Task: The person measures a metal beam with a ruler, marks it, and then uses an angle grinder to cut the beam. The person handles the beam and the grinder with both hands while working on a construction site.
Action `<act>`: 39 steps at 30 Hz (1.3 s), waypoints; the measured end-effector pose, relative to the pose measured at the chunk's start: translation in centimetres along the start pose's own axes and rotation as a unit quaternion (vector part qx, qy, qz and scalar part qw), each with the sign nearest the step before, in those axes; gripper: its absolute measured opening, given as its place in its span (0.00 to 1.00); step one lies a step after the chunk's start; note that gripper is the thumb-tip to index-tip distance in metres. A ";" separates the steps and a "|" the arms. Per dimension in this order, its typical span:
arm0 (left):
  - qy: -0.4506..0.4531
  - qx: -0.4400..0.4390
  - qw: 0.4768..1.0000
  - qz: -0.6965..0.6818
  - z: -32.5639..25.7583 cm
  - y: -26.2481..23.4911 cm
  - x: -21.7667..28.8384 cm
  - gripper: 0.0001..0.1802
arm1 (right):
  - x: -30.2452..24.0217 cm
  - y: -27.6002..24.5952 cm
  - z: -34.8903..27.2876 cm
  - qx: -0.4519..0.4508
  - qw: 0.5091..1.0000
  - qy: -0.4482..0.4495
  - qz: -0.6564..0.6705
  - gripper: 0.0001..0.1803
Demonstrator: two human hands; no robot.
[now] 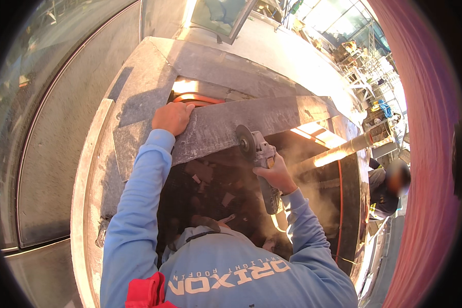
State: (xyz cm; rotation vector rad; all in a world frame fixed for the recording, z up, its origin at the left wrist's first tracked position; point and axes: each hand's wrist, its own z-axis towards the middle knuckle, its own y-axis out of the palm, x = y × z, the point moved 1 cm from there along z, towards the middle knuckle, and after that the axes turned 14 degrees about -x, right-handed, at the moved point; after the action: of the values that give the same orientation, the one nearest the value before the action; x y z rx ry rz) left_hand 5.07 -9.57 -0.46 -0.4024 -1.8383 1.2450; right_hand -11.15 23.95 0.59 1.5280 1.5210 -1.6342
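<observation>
A long grey slab [218, 123] lies slanted across the framed opening, its surface scuffed and dusty. Over its upper edge near the left end, my left hand [171, 118] is closed, holding the slab. My right hand [278, 172] grips an angle grinder [263, 152] by its body. The grinder's dark round disc [246, 142] is at the slab's lower edge; whether it touches is hard to tell. Pale dust hangs in the air below and right of the tool. The grinder's rear end points down toward my right forearm.
Orange hoses [197, 98] run behind the slab. Broken pieces [203, 172] lie in the dark hollow beneath. A pale pole [333, 153] slants in from the right, where another person [387, 187] is. A pale ledge [90, 205] edges the left side, beside large wall panels [72, 118].
</observation>
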 end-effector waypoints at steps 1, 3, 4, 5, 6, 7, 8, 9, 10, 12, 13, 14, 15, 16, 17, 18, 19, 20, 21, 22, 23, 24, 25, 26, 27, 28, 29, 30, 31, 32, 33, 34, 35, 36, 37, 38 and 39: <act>0.001 0.000 1.000 0.000 -0.1 -0.1 0.1 0.32 | -0.1 0.0 0.0 0.000 1.000 -0.002 -0.001 0.26; 0.001 -0.001 1.000 0.001 -0.1 -0.1 0.1 0.32 | -0.4 0.1 -0.1 0.000 1.000 -0.005 -0.002 0.25; 0.000 -0.001 1.000 0.003 -0.1 -0.1 0.1 0.32 | -0.4 0.1 -0.1 0.000 1.000 -0.005 -0.006 0.25; 0.000 -0.001 1.000 0.004 -0.1 -0.1 0.0 0.32 | -0.4 0.0 -0.1 0.000 1.000 -0.005 -0.011 0.25; 0.001 0.001 1.000 0.003 0.0 -0.1 0.0 0.32 | -0.3 0.0 -0.2 0.001 1.000 -0.004 -0.015 0.25; 0.003 0.003 1.000 0.001 0.0 -0.1 0.0 0.32 | -0.2 0.0 -0.2 0.003 1.000 -0.009 -0.013 0.25; 0.005 0.004 1.000 0.000 0.0 -0.1 0.0 0.32 | 0.1 0.0 -0.2 0.006 1.000 -0.013 -0.011 0.25; 0.004 0.003 1.000 0.000 0.0 0.0 0.0 0.32 | 0.0 0.1 -0.2 0.008 1.000 -0.018 -0.008 0.25; 0.003 0.001 1.000 0.000 0.1 0.0 0.0 0.32 | -0.1 0.0 -0.3 0.001 1.000 0.000 -0.005 0.27; 0.002 0.000 1.000 0.002 0.1 0.0 -0.1 0.32 | -0.6 -0.2 -0.5 -0.012 0.999 0.037 0.001 0.32; 0.002 0.001 1.000 0.003 0.1 -0.1 0.0 0.32 | -0.7 -0.2 -0.5 -0.011 0.999 0.040 -0.001 0.32; 0.002 0.001 1.000 0.005 0.0 -0.1 0.0 0.32 | -0.8 -0.2 -0.6 -0.010 0.999 0.044 -0.003 0.32; 0.003 0.001 1.000 0.004 0.0 -0.2 0.0 0.32 | -0.9 -0.2 -0.6 -0.009 0.999 0.048 -0.005 0.32; 0.004 0.001 1.000 0.004 -0.1 -0.3 0.1 0.32 | -1.0 -0.2 -0.7 -0.014 0.999 0.050 -0.010 0.32; 0.005 0.002 1.000 0.003 -0.2 -0.3 0.2 0.32 | -1.1 -0.3 -0.7 -0.019 0.998 0.052 -0.014 0.31; 0.003 -0.002 1.000 0.009 -0.2 -0.4 0.2 0.31 | -1.1 -0.4 -0.7 -0.024 0.998 0.054 -0.018 0.31; 0.000 -0.005 1.000 0.016 -0.2 -0.5 0.3 0.30 | -1.2 -0.4 -0.8 -0.024 0.998 0.052 -0.021 0.31; -0.003 -0.009 1.000 0.022 -0.3 -0.6 0.3 0.29 | -1.2 -0.4 -0.9 -0.024 0.998 0.050 -0.025 0.31; -0.001 -0.012 1.000 0.021 -0.4 -0.8 0.5 0.29 | -1.2 -0.3 -1.0 -0.024 0.998 0.048 -0.028 0.31; 0.000 -0.015 1.000 0.019 -0.6 -1.0 0.7 0.28 | -1.4 -0.3 -1.2 -0.025 0.998 0.047 -0.023 0.32; 0.001 -0.019 1.000 0.017 -0.7 -1.1 0.8 0.28 | -1.7 -0.2 -1.4 -0.026 0.998 0.045 -0.018 0.32; 0.002 -0.012 1.000 0.008 -0.7 -1.0 0.5 0.29 | -2.0 -0.1 -1.5 -0.029 0.999 0.042 -0.013 0.32; 0.004 -0.005 1.000 -0.002 -0.5 -0.7 0.3 0.30 | -2.0 0.0 -1.5 -0.033 0.998 0.045 -0.012 0.32; 0.005 0.001 1.000 -0.011 -0.4 -0.5 0.0 0.31 | -1.9 0.0 -1.5 -0.037 0.998 0.049 -0.010 0.32; 0.002 -0.009 1.000 -0.004 -0.5 -0.7 0.2 0.30 | -1.7 -0.1 -1.6 -0.039 0.998 0.054 -0.008 0.33; -0.001 -0.020 1.000 0.004 -0.6 -0.9 0.5 0.29 | -1.6 -0.1 -1.7 -0.037 0.998 0.057 -0.005 0.33; -0.003 -0.031 0.999 0.011 -0.6 -1.1 0.7 0.28 | -1.5 -0.1 -1.8 -0.035 0.998 0.061 -0.003 0.33; -0.003 -0.029 0.999 0.013 -0.6 -1.0 0.6 0.29 | -1.5 -0.1 -1.9 -0.033 0.997 0.064 0.000 0.32; -0.003 -0.027 1.000 0.015 -0.5 -0.9 0.6 0.29 | -1.3 -0.2 -1.8 -0.034 0.998 0.056 -0.005 0.32; -0.003 -0.026 1.000 0.016 -0.4 -0.8 0.6 0.29 | -1.0 -0.3 -1.6 -0.035 0.998 0.047 -0.009 0.32; -0.004 -0.026 1.000 0.015 -0.4 -0.8 0.5 0.29 | -1.1 -0.2 -1.5 -0.035 0.999 0.039 -0.011 0.32; -0.004 -0.026 1.000 0.014 -0.4 -0.8 0.5 0.29 | -1.3 -0.2 -1.5 -0.038 0.998 0.045 -0.008 0.32; -0.005 -0.026 1.000 0.013 -0.4 -0.8 0.4 0.29 | -1.7 -0.2 -1.4 -0.040 0.998 0.051 -0.005 0.32; -0.005 -0.025 1.000 0.014 -0.3 -0.8 0.4 0.29 | -2.1 -0.1 -1.3 -0.042 0.998 0.056 -0.003 0.31; -0.005 -0.023 1.000 0.014 -0.3 -0.7 0.4 0.30 | -2.2 -0.1 -1.1 -0.040 0.998 0.055 0.004 0.31; -0.006 -0.022 1.000 0.015 -0.3 -0.7 0.4 0.30 | -2.2 -0.2 -1.0 -0.037 0.998 0.054 0.010 0.31; -0.007 -0.028 1.000 0.011 -0.3 -0.8 0.5 0.30 | -2.2 -0.1 -0.9 -0.036 0.998 0.053 0.016 0.31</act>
State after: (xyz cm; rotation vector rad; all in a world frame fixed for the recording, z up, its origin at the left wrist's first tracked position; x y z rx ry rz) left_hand 5.19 -9.44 0.47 -0.4464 -1.8891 1.2157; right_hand -10.24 24.02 2.80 1.6145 1.5842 -1.4854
